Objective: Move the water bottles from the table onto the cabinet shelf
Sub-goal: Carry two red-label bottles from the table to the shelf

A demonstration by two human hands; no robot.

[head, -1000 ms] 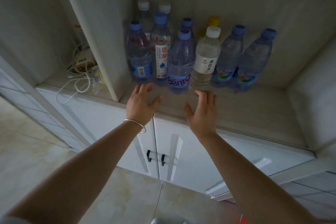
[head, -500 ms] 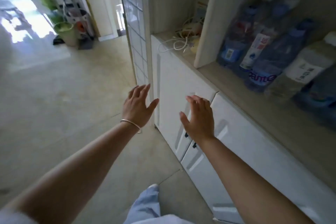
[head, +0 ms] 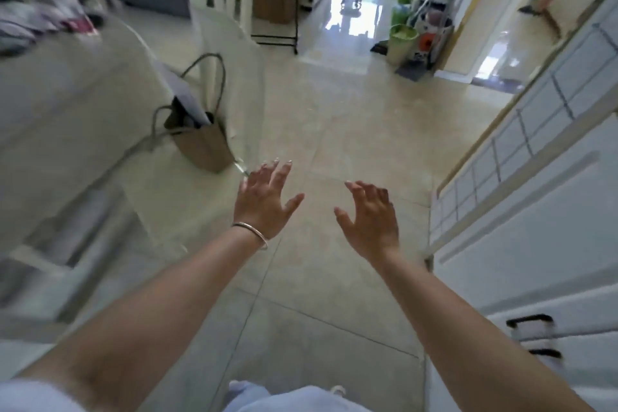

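Head view shows one candidate for the task's thing: a clear plastic water bottle with a red label point(head: 65, 0), blurred, standing on the pale round-edged table point(head: 77, 77) at far left. No other bottle can be made out, and the cabinet shelf is outside the picture; only the white panelled cabinet door with black handles point(head: 535, 227) shows at right.

Handling, as a judgement: a filled bottle of this kind is moderately heavy for its size, with thin walls that yield under squeeze and a smooth surface that can slip. Take hold around the middle of the body, at or just below the label, with fingers wrapped round; avoid lifting by the cap alone.

Left hand point(head: 264, 202), with a thin silver bangle point(head: 250, 233) at the wrist, is spread wide, fingers straight and apart, holding nothing and touching nothing. Right hand point(head: 371, 217) is likewise open, fingers slightly bent, empty. Both hang over the beige tiled floor point(head: 334, 110), well apart from the table.

Near the table, a brown paper bag with cord handles point(head: 202, 144) stands on the floor, and a white chair point(head: 224, 23) stands beyond it.
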